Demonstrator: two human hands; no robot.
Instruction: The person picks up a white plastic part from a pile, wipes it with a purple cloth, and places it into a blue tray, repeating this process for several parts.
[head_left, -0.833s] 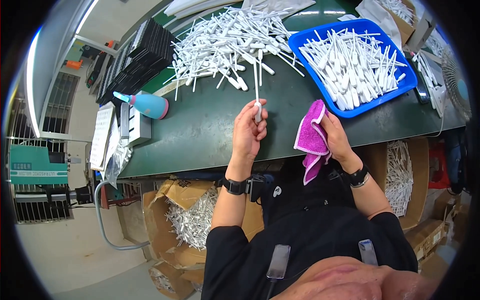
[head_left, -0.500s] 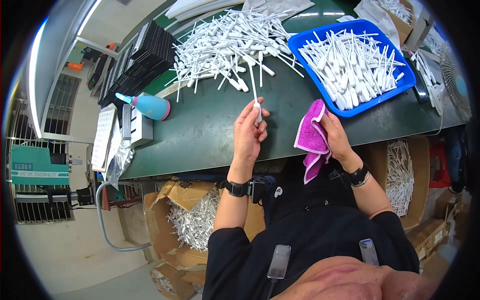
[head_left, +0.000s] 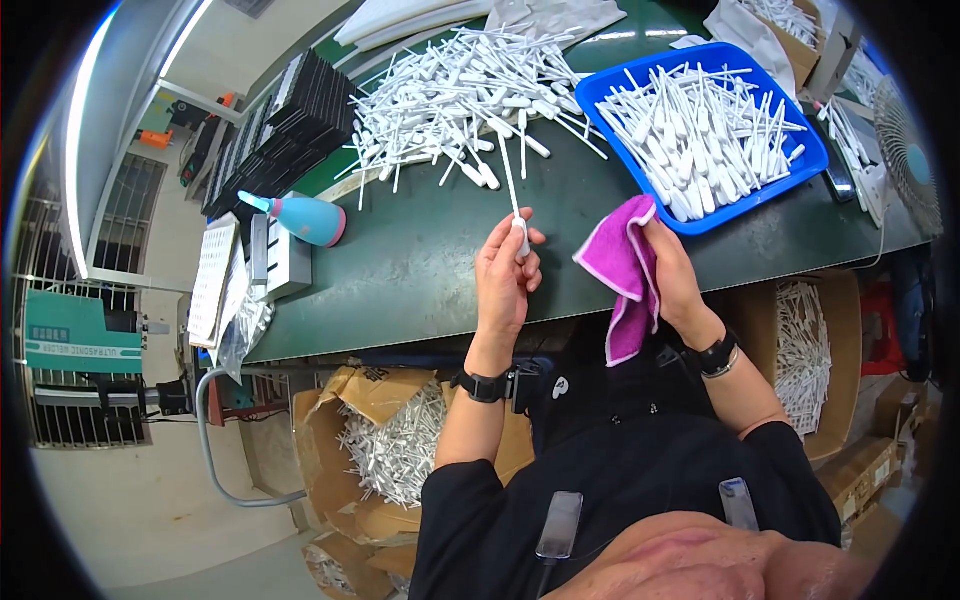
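Observation:
Between the fingers of my left hand point(head_left: 507, 272) is a white plastic stick point(head_left: 512, 185) with a thicker handle. The handle rests in the fingers and the thin shaft points away from me, over the table. To its right, my right hand point(head_left: 674, 275) grips a purple cloth point(head_left: 622, 262) with a white edge. The cloth hangs from the fingers, apart from the stick. Beyond my left hand lies a loose pile of similar white sticks point(head_left: 465, 95). A blue tray point(head_left: 722, 222) full of such sticks stands beyond my right hand.
A teal spray bottle point(head_left: 308, 220) lies on the green table point(head_left: 400, 260) at the left, before stacked black trays point(head_left: 300, 130). Below the table edge, cardboard boxes point(head_left: 325, 470) hold more white sticks. A fan point(head_left: 905, 150) stands at the far right.
The purple cloth has swung and spread a little to the left in my right hand. My left hand, still holding the stick, has shifted slightly right and nearer to me.

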